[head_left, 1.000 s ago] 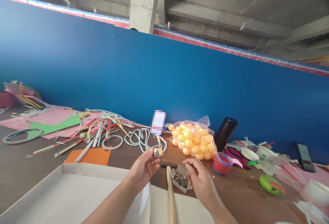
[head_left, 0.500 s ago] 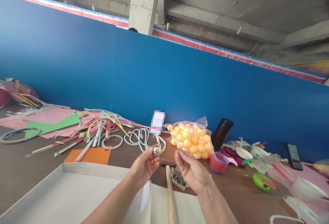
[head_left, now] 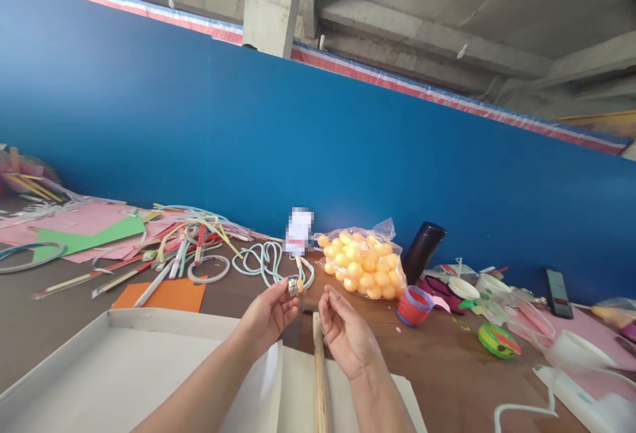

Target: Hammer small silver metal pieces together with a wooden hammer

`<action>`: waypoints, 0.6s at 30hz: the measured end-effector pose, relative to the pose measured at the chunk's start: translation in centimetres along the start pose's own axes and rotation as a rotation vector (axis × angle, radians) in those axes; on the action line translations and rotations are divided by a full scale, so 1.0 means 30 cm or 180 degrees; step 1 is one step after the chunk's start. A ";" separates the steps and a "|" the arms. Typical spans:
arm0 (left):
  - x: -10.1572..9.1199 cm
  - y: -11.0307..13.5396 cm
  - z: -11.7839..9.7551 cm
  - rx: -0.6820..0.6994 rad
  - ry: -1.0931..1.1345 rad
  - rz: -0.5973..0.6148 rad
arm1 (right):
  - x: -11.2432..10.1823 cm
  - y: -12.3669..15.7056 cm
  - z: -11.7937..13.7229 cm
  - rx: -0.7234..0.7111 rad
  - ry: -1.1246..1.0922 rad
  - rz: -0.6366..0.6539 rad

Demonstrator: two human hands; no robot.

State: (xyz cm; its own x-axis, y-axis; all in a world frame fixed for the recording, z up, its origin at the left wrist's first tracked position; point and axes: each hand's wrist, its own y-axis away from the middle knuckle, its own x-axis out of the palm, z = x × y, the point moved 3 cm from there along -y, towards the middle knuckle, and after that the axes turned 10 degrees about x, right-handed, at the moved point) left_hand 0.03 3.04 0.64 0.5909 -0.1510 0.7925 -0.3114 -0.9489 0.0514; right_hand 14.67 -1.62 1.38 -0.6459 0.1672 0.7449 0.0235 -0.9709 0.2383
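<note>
My left hand (head_left: 265, 317) pinches a small orange ball (head_left: 295, 285) between thumb and fingertips. Shiny silver pieces cover the side of the ball that shows. Just to its right, apart from the ball, my right hand (head_left: 348, 334) is closed with thumb and fingers together; whatever they may hold is too small to make out. Below the hands a wooden stick (head_left: 320, 380) lies over pale sheets. Behind them sits a clear plastic bag of orange balls (head_left: 365, 267).
A white box lid (head_left: 149, 367) lies at front left. Beyond it are orange paper (head_left: 169, 292), coloured strips and light blue cord (head_left: 261, 262). To the right stand a red-and-blue tape roll (head_left: 414, 305), a black bottle (head_left: 424, 251), a green tape measure (head_left: 498, 340) and a phone (head_left: 559, 292). A blue partition (head_left: 318, 142) rises behind.
My right hand has moved left, nearer the ball, and now covers the small box of metal bits that showed beside the stick. The whole view has shifted slightly.
</note>
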 end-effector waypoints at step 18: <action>-0.027 0.013 -0.017 0.0558 -0.0609 -0.0329 | 0.032 0.044 -0.095 -0.0688 0.4802 -0.0606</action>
State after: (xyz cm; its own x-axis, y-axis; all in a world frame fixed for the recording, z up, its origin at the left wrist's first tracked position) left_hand -0.94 2.92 0.33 0.7477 -0.0848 0.6586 -0.1185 -0.9929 0.0068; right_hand 11.91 -3.23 0.64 -0.7771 0.0935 -0.6224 -0.1681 -0.9838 0.0621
